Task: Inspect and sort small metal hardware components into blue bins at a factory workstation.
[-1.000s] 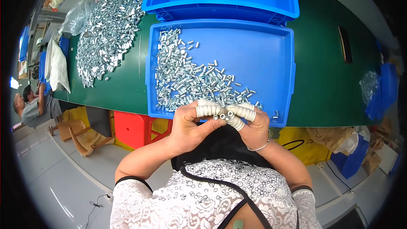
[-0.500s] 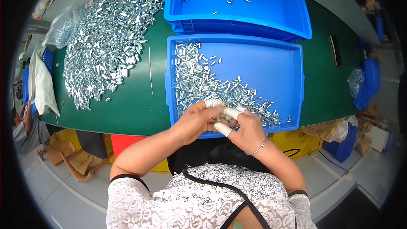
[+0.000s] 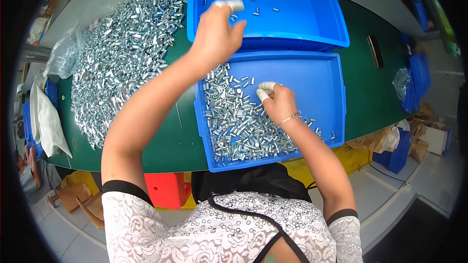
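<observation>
My left hand (image 3: 219, 29) is raised over the left part of the far blue bin (image 3: 297, 38), its fingertips wrapped in white tape and slightly blurred. The thumb stands apart from the fingers, and nothing shows between them. Over the near blue tray (image 3: 336, 102), my right hand (image 3: 279, 102) has its taped thumb and fingers drawn together; whatever they may hold is too small to make out. Beneath and left of it lie many small silvery metal sleeves (image 3: 243, 131), heaped along the tray's left and front sides. A few similar pieces (image 3: 257, 11) are scattered in the far bin.
A large heap of shiny metal parts (image 3: 122, 53) covers the left of the green table (image 3: 165, 153), beside a clear plastic bag (image 3: 66, 58). A dark narrow block (image 3: 375, 52) lies at the right. A red stool (image 3: 168, 190) stands below the front edge.
My hands were together over the tray's front edge. The left has swung up and away to the far bin; the right has moved up over the tray's middle.
</observation>
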`<state>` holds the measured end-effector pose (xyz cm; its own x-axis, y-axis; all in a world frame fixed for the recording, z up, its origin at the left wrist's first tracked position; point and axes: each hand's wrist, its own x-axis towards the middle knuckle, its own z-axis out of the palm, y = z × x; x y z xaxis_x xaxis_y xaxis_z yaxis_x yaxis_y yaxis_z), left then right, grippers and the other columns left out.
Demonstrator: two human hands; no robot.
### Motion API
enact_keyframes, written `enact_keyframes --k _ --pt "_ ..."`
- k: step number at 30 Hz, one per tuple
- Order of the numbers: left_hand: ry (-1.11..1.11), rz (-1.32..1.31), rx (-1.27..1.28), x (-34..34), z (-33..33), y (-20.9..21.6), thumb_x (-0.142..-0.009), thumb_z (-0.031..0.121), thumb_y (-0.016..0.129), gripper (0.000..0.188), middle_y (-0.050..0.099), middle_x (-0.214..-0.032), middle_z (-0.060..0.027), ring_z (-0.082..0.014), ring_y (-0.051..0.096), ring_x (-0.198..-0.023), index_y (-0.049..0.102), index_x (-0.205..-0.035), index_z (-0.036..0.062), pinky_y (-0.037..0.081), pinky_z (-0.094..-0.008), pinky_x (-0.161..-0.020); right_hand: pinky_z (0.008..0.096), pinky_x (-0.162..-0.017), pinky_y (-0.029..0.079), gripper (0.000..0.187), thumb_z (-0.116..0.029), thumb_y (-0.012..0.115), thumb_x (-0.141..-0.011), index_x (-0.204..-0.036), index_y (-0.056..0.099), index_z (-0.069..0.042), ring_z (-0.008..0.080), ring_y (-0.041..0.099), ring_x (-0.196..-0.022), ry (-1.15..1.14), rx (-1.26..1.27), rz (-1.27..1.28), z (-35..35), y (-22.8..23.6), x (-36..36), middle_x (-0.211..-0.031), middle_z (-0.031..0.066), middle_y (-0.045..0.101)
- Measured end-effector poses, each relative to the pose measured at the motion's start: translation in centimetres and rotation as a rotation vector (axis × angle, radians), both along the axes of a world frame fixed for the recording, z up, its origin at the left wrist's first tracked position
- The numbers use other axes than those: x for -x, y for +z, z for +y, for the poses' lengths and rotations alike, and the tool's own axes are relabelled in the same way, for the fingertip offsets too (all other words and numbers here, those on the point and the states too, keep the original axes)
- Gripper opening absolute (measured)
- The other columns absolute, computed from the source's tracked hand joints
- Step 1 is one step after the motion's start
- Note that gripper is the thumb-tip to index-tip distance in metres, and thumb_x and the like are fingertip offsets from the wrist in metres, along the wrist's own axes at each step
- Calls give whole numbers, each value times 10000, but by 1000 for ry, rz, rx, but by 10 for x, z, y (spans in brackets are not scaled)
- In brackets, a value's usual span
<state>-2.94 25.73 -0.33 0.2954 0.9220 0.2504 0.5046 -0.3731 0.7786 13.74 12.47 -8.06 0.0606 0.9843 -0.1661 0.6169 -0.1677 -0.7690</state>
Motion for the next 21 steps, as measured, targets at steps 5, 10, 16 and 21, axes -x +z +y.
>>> enact_keyframes --k 5,10,16,21 --pt "-213 343 35 0 -58 -47 -742 138 639 150 625 -784 -182 -342 625 -755 656 -791 -3 509 -413 -675 334 -659 515 174 -166 679 -745 -818 677 -7 285 655 -679 21 -14 -209 28 -8 2 -740 171 658" --pt "-221 586 119 -7 -62 -84 -714 172 665 194 628 -811 -179 -336 626 -749 664 -828 15 501 -430 -679 376 -693 509 159 -173 668 -705 -760 675 -25 330 637 -718 53 128 -349 47 -28 10 -753 182 649" --pt "-299 705 238 -15 -50 -97 -696 168 661 162 634 -783 -174 -338 625 -782 656 -771 24 502 -430 -697 396 -732 506 129 -123 635 -680 -765 668 -31 346 630 -774 113 240 -314 43 -36 9 -798 191 649" --pt "-303 707 284 -18 -54 -97 -674 171 666 155 634 -747 -169 -337 623 -792 651 -742 32 500 -422 -692 388 -736 504 142 -118 645 -685 -795 664 -30 339 632 -783 112 184 -267 35 -31 10 -803 188 649"
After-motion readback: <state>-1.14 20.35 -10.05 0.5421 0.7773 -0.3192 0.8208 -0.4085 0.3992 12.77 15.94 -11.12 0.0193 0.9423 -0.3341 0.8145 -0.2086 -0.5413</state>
